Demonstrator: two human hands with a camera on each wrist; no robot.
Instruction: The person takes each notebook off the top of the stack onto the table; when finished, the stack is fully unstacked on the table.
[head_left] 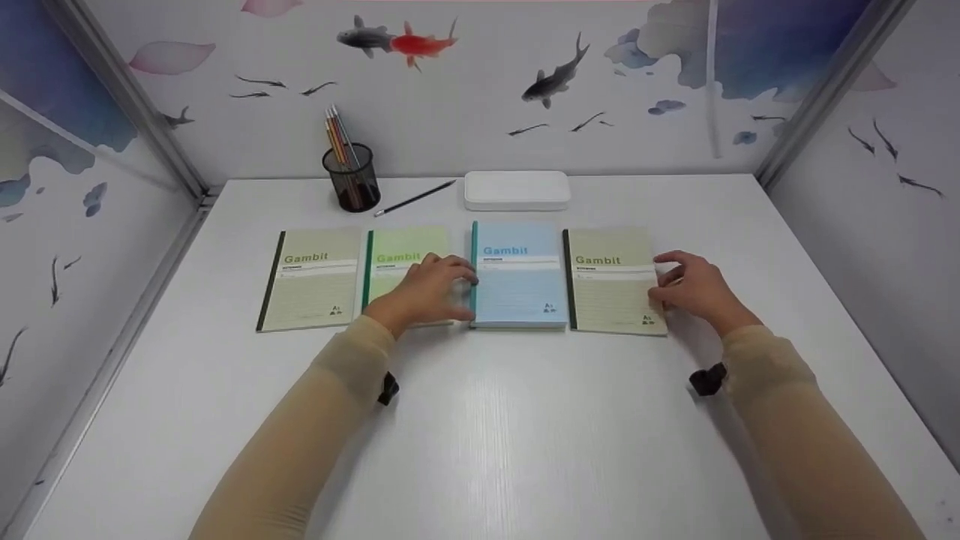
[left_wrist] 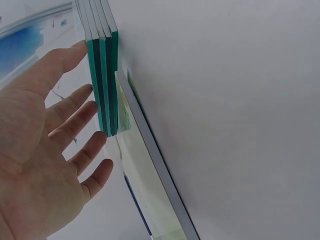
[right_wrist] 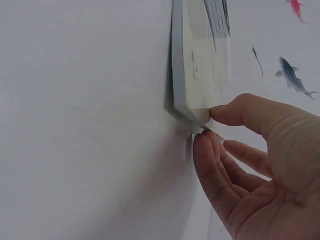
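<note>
In the head view, the left hand (head_left: 424,292) hides the lower right of the green notebook (head_left: 394,238); small print on the blue notebook (head_left: 517,292) is too fine to read. Both sleeves (head_left: 300,450) leave at the bottom edge. The mesh cup (head_left: 355,184) dims the pencils' (head_left: 339,139) lower ends. In the right wrist view, the top edge crops the rightmost beige notebook (right_wrist: 197,60).

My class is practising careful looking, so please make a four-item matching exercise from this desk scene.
1. Black mesh cup
2. White case
3. Blue Gambit notebooks
4. Right hand

A. Pinching the edge of a beige Gambit notebook
B. Just right of the loose pencil
C. Stacked beside the left hand
D. Containing several pencils

Pairs: 1-D, 2-B, 3-C, 4-A
</note>
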